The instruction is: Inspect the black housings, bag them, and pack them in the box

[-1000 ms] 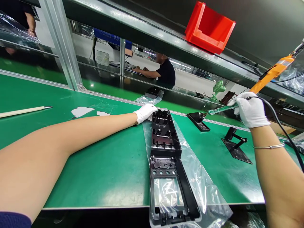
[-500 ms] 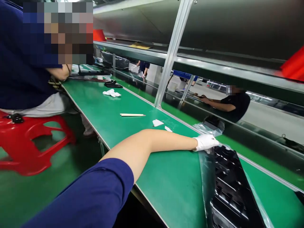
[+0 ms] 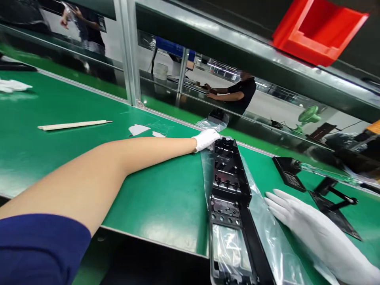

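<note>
A long black plastic frame (image 3: 230, 190) lies lengthwise on a clear plastic bag (image 3: 268, 233) on the green belt. My left hand (image 3: 206, 139), in a white glove, rests with curled fingers on the far left corner of the frame. My right hand (image 3: 308, 227), also gloved in white, lies flat with fingers stretched out on the bag, just right of the frame, and holds nothing.
A wooden stick (image 3: 73, 125) and white paper scraps (image 3: 139, 129) lie on the belt (image 3: 74, 158) to the left. Black metal parts (image 3: 329, 198) sit to the right. A red bin (image 3: 317, 29) stands on the shelf above. A person in black works beyond the rails.
The view swung left and came back. My right hand, which was up on the hanging orange screwdriver, now lies flat on the bag. My left hand stayed on the frame's far corner.
</note>
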{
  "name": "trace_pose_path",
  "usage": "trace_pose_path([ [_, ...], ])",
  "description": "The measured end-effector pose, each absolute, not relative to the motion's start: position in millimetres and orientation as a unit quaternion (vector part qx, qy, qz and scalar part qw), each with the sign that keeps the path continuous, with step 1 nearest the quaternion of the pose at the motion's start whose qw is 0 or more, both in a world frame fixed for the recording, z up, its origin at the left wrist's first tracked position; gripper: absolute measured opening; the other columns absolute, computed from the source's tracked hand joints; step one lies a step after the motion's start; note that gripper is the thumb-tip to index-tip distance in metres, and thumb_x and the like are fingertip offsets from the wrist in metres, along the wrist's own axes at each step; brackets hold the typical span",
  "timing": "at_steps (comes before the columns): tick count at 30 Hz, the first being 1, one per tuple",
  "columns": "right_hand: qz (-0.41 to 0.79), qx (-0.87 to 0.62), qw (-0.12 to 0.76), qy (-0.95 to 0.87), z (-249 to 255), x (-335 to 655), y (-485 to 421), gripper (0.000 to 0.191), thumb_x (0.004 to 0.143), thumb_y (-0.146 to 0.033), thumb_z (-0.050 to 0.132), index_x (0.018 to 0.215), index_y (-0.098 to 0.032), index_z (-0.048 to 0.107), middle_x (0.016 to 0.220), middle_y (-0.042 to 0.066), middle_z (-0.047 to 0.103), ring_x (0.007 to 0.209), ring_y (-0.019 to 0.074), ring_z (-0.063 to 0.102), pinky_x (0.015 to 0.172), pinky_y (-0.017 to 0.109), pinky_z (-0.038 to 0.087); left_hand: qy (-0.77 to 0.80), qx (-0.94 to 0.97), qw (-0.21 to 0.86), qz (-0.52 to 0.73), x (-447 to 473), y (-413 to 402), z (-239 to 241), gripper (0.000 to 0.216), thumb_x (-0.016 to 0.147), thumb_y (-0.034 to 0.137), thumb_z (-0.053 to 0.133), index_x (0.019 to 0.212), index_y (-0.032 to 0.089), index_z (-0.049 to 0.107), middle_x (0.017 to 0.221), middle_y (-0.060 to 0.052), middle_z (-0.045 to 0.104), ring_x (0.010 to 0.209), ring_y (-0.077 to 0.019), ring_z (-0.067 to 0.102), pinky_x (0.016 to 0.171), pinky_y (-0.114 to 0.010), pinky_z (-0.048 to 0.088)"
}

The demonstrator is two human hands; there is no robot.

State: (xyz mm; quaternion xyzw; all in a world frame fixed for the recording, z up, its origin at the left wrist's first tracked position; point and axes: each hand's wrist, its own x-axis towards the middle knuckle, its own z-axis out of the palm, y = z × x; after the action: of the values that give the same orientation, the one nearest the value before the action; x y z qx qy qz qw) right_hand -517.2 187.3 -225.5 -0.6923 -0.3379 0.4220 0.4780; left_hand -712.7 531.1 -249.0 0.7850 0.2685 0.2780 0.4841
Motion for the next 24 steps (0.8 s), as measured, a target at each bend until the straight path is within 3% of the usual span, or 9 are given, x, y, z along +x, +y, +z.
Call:
trace_pose_path([
  [3, 0.482, -0.686, 0.452, -0.306, -223.5, -521.5, 213.7, 0.072, 0.069, -0.06, 0.083, 0.133, -0.036, 0.065, 0.149, 0.003, 0.053, 0.124, 0.0241, 0.066, 0.107, 0.039, 0.064, 0.282, 0.789, 0.47, 0.276, -713.1, 532.7, -250.7, 0.035, 0.101, 0.021, 0.043, 0.067, 0.02, 0.052, 0.055, -0.001, 0.055, 0.05, -0.0154, 0.056, 0.049, -0.025, 0.042],
  [5, 0.496, -0.711, 0.4, -0.298, -215.4, -528.4, 238.4, 0.076, 0.07, -0.061, 0.083, 0.135, -0.026, 0.063, 0.146, 0.009, 0.055, 0.096, 0.0192, 0.072, 0.081, 0.034, 0.069, 0.293, 0.793, 0.456, 0.279, -713.7, 533.3, -250.1, 0.036, 0.101, 0.019, 0.043, 0.065, 0.02, 0.051, 0.057, -0.001, 0.056, 0.051, -0.015, 0.056, 0.051, -0.024, 0.042],
  [7, 0.496, -0.742, 0.341, -0.296, -206.6, -540.3, 259.6, 0.077, 0.075, -0.071, 0.075, 0.132, -0.021, 0.065, 0.137, 0.012, 0.061, 0.073, 0.0122, 0.066, 0.051, 0.023, 0.057, 0.298, 0.798, 0.443, 0.28, -713.5, 534.7, -249.5, 0.038, 0.1, 0.018, 0.044, 0.062, 0.019, 0.05, 0.056, -0.001, 0.055, 0.051, -0.0142, 0.056, 0.051, -0.024, 0.04],
  [8, 0.493, -0.748, 0.321, -0.308, -202.9, -548.0, 268.3, 0.076, 0.078, -0.076, 0.07, 0.131, -0.021, 0.066, 0.13, 0.012, 0.065, 0.069, 0.0108, 0.063, 0.045, 0.02, 0.05, 0.3, 0.799, 0.439, 0.279, -713.2, 535.4, -249.4, 0.039, 0.1, 0.017, 0.045, 0.061, 0.019, 0.05, 0.055, -0.001, 0.055, 0.05, -0.0139, 0.055, 0.051, -0.024, 0.04],
  [9, 0.491, -0.746, 0.305, -0.329, -200.0, -556.7, 275.7, 0.075, 0.08, -0.077, 0.067, 0.13, -0.021, 0.067, 0.124, 0.011, 0.068, 0.07, 0.0107, 0.064, 0.046, 0.019, 0.049, 0.3, 0.801, 0.438, 0.278, -712.8, 536.1, -249.6, 0.039, 0.099, 0.018, 0.045, 0.06, 0.019, 0.05, 0.054, -0.001, 0.054, 0.05, -0.0139, 0.055, 0.051, -0.025, 0.039],
  [11, 0.496, -0.721, 0.29, -0.388, -196.8, -575.4, 287.3, 0.072, 0.081, -0.07, 0.071, 0.134, -0.021, 0.067, 0.121, 0.009, 0.069, 0.083, 0.0117, 0.069, 0.064, 0.019, 0.06, 0.301, 0.801, 0.44, 0.274, -712.3, 537.0, -250.4, 0.039, 0.099, 0.018, 0.044, 0.06, 0.02, 0.048, 0.052, -0.001, 0.053, 0.048, -0.0145, 0.055, 0.051, -0.025, 0.039],
  [15, 0.532, -0.673, 0.31, -0.409, -200.7, -601.4, 297.2, 0.093, 0.073, -0.057, 0.085, 0.151, -0.015, 0.054, 0.137, 0.012, 0.061, 0.108, 0.017, 0.071, 0.1, 0.028, 0.064, 0.299, 0.805, 0.438, 0.267, -712.1, 537.7, -253.9, 0.037, 0.099, 0.019, 0.042, 0.062, 0.021, 0.046, 0.052, -0.001, 0.053, 0.047, -0.0148, 0.057, 0.05, -0.026, 0.04],
  [19, 0.535, -0.667, 0.349, -0.384, -213.3, -600.5, 293.0, 0.092, 0.079, -0.064, 0.077, 0.154, -0.018, 0.05, 0.146, 0.013, 0.054, 0.112, 0.0217, 0.071, 0.101, 0.035, 0.064, 0.293, 0.812, 0.434, 0.257, -711.7, 539.9, -256.8, 0.036, 0.103, 0.025, 0.041, 0.069, 0.019, 0.051, 0.056, -0.001, 0.057, 0.05, -0.0151, 0.06, 0.053, -0.026, 0.044],
  [24, 0.398, -0.7, 0.378, -0.456, -221.7, -593.9, 288.3, 0.092, 0.083, -0.066, 0.071, 0.161, -0.027, 0.042, 0.158, 0.007, 0.041, 0.135, 0.0239, 0.06, 0.11, 0.033, 0.061, 0.294, 0.81, 0.412, 0.296, -712.2, 541.7, -257.2, 0.03, 0.107, 0.032, 0.045, 0.089, 0.014, 0.061, 0.068, -0.001, 0.064, 0.053, -0.0119, 0.06, 0.063, -0.025, 0.048],
])
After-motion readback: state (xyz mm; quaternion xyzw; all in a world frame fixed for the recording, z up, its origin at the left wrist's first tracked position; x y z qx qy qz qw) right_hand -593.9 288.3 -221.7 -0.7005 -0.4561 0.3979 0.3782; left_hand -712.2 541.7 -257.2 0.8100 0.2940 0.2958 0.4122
